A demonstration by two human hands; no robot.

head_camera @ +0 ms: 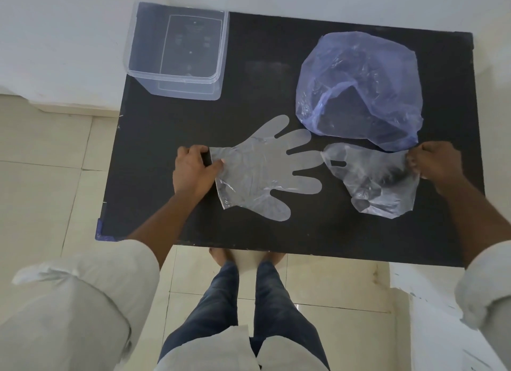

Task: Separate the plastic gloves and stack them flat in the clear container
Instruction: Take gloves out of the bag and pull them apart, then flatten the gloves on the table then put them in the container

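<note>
Black counter (pixel 166 127) over pale tiles. Left hand (pixel 193 171) pinched flat glove (pixel 265 168) at cuff; right hand (pixel 434 166) gripped crumpled glove (pixel 376 180). Purple bag (pixel 359 88) behind; clear container (pixel 177 50) empty, far-left corner.

Clear container (pixel 177 50) on table (pixel 171 127), far left corner. Plastic bag (pixel 359 85) far right. Flat glove (pixel 265 168) centre, cuff under left hand (pixel 193 171). Crumpled glove (pixel 378 180) right of it, before bag, edge pinched by right hand (pixel 434 166).
</note>
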